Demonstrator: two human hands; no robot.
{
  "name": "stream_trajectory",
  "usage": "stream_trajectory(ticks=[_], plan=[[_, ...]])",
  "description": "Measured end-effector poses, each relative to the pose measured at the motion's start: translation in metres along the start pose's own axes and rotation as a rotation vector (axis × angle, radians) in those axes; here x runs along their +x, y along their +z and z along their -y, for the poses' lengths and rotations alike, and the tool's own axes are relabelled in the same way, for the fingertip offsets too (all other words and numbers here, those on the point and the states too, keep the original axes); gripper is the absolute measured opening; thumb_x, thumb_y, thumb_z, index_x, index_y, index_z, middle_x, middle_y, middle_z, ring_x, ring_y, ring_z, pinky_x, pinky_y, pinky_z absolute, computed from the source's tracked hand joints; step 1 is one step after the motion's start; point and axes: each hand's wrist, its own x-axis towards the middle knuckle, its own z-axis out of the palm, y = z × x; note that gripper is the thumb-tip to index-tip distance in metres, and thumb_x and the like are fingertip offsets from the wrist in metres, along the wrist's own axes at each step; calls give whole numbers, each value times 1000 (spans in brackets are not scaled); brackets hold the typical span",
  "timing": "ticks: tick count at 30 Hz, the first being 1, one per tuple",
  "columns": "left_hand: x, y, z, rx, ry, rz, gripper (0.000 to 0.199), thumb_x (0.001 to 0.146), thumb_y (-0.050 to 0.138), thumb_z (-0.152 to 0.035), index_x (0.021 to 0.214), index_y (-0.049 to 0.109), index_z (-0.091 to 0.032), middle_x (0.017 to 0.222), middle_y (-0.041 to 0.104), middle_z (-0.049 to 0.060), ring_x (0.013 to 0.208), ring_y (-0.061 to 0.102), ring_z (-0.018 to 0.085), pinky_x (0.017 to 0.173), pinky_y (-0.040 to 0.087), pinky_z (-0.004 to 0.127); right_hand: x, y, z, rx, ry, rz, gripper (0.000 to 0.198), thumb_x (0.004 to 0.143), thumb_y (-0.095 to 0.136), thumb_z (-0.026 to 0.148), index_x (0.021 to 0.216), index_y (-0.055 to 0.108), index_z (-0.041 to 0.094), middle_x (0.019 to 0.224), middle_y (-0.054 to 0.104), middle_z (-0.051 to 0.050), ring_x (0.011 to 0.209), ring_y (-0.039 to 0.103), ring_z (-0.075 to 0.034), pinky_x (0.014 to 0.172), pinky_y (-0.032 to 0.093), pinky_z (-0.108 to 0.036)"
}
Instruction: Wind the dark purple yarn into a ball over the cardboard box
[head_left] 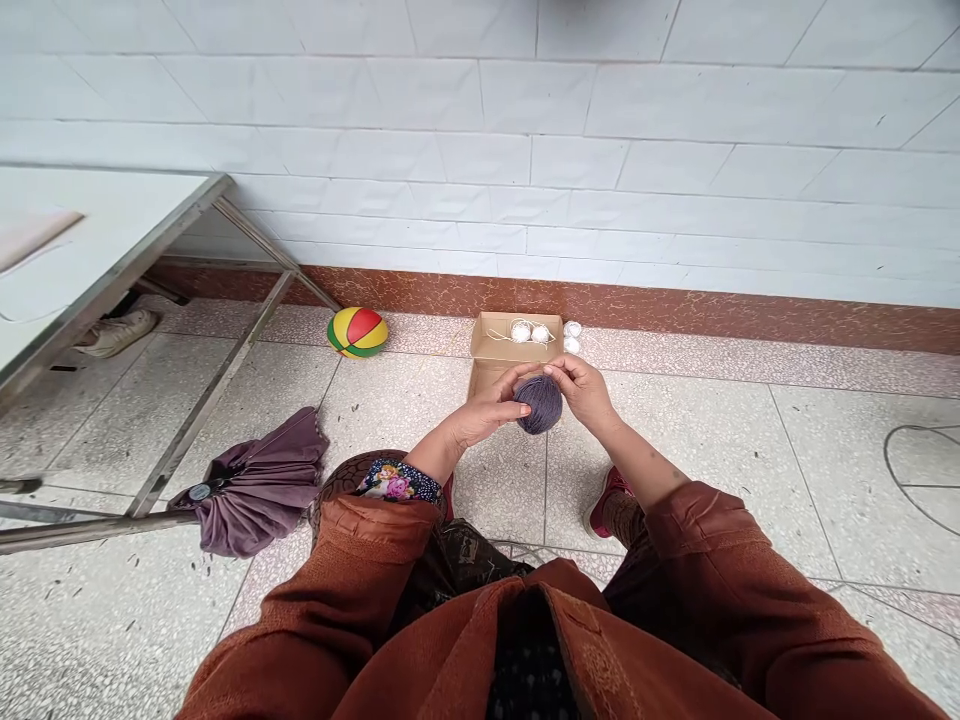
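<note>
A dark purple-grey ball of yarn [541,408] is held up in front of me, above the floor. My left hand [486,412] grips it from the left, thumb across its front and fingers behind. At its upper right edge, the thumb and forefinger of my right hand [583,392] are pinched together against the yarn; whether a loose strand lies between them is too small to see. Beyond my hands stands an open cardboard box [484,345], partly hidden by them. White balls of yarn [530,331] with loose strands lie in its far part, and white balls [572,337] sit right beside it.
To the left is a metal-framed table [112,245], with a folded purple umbrella [270,480] by its lower bar. A red, yellow and green ball [358,332] rests near the tiled wall [450,160]. Under the table shows another person's shoe [120,332]. Thin wire [892,480] curves at far right.
</note>
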Motion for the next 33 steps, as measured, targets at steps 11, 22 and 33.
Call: stream_trajectory(ticks=[11, 22, 33], plan=[[9, -8, -3, -177, 153, -361, 56, 72, 88, -32, 123, 66, -22, 119, 72, 7, 114, 67, 24, 102, 51, 39, -17, 17, -13, -149, 11, 266, 23, 101, 51, 39, 95, 66, 23, 79, 66, -2, 73, 61, -19, 73, 47, -31], [9, -15, 4, 174, 32, -426, 62, 65, 84, -26, 124, 66, -20, 121, 70, 7, 115, 63, 26, 108, 44, 42, -9, -4, 21, 155, -87, 225, 31, 96, 67, 52, 92, 73, 22, 82, 67, -1, 72, 57, -15, 69, 47, -29], [0, -1, 2, -222, 7, 0, 66, 76, 82, -35, 139, 65, -25, 142, 65, 13, 129, 62, 32, 104, 50, 44, -3, 5, -9, -13, 0, -15, 33, 99, 57, 50, 83, 66, 22, 74, 63, -1, 67, 55, -18, 66, 45, -30]])
